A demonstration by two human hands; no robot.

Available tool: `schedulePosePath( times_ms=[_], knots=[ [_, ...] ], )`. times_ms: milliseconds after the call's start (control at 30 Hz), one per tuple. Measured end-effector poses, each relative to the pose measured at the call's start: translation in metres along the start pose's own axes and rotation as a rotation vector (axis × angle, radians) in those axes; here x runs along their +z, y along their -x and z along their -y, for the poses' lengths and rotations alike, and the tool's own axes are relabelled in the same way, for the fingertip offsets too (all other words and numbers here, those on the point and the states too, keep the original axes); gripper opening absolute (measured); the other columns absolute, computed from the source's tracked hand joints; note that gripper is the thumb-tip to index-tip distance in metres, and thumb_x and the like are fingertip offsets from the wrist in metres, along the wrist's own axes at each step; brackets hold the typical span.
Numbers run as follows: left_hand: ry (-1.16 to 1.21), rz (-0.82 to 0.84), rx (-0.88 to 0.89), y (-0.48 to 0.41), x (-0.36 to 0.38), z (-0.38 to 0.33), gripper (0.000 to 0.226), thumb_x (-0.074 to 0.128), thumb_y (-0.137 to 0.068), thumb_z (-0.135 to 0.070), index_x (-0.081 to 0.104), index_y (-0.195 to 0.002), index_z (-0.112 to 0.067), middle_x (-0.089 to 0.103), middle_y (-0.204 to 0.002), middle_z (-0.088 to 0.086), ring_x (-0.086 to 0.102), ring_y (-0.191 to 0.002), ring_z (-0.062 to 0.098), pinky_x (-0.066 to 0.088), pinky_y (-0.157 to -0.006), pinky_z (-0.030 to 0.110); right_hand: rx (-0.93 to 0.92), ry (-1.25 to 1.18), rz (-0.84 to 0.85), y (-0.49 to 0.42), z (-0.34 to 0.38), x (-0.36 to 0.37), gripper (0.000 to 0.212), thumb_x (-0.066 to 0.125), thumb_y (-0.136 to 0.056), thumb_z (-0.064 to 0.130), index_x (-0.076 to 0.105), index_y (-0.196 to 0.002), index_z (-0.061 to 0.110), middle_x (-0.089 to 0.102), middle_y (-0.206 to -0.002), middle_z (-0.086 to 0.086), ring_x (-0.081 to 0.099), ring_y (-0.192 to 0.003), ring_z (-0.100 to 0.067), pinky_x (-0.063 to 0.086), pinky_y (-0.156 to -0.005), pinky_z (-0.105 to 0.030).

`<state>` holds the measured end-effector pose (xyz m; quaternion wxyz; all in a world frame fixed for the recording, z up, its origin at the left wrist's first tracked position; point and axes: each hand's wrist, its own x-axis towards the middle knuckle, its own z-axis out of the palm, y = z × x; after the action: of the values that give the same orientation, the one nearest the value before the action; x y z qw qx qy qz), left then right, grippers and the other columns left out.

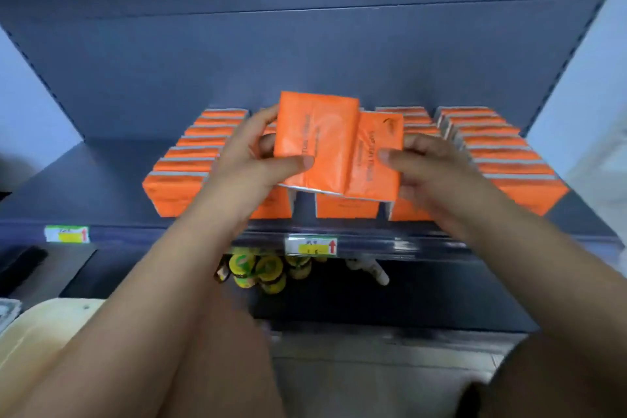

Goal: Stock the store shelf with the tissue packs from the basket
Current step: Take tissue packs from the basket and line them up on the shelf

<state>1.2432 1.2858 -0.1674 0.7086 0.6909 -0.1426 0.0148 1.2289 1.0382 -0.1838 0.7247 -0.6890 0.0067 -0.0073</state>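
Observation:
Two orange tissue packs hang side by side above the dark blue shelf (101,180). My left hand (251,156) grips the larger-looking left pack (315,136), thumb on its front face. My right hand (431,166) grips the right pack (376,159), which overlaps the left one's edge. Beneath them, several rows of orange tissue packs (193,153) stand upright on the shelf, running from front to back, with another row (502,153) at the right. The middle rows are partly hidden by my hands. The basket is not clearly in view.
A price label (311,245) sits on the shelf's front rail, another label (67,234) at the left. Yellow-green bottles (268,271) stand on the lower shelf. A pale cream object (44,336) lies at lower left. My knees fill the bottom of the view.

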Motion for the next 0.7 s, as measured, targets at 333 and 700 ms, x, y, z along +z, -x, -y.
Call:
schedulePosePath(
  times_ms=[333, 700],
  knots=[
    [-0.115, 0.175, 0.152, -0.028, 0.069, 0.035, 0.055, 0.078, -0.075, -0.003, 0.062, -0.124, -0.023, 0.074, -0.113, -0.001, 0.070, -0.105, 0.014, 0.056, -0.091, 0.029, -0.046, 0.187, -0.245, 0.014, 0.004, -0.058, 0.005, 0.076, -0.090, 0.008, 0.073, -0.094, 0.011, 0.079, -0.089, -0.011, 0.075, -0.078, -0.019, 0.061, -0.068, -0.034],
    [-0.208, 0.212, 0.196, -0.013, 0.083, 0.038, 0.065, 0.078, -0.081, 0.012, 0.065, -0.131, -0.027, 0.073, -0.120, -0.004, 0.072, -0.106, 0.013, 0.060, -0.091, 0.029, -0.107, 0.612, -0.263, 0.024, 0.003, -0.086, 0.017, 0.079, -0.080, 0.022, 0.074, -0.096, 0.019, 0.076, -0.093, -0.008, 0.069, -0.078, -0.020, 0.054, -0.072, -0.042]
  ],
)
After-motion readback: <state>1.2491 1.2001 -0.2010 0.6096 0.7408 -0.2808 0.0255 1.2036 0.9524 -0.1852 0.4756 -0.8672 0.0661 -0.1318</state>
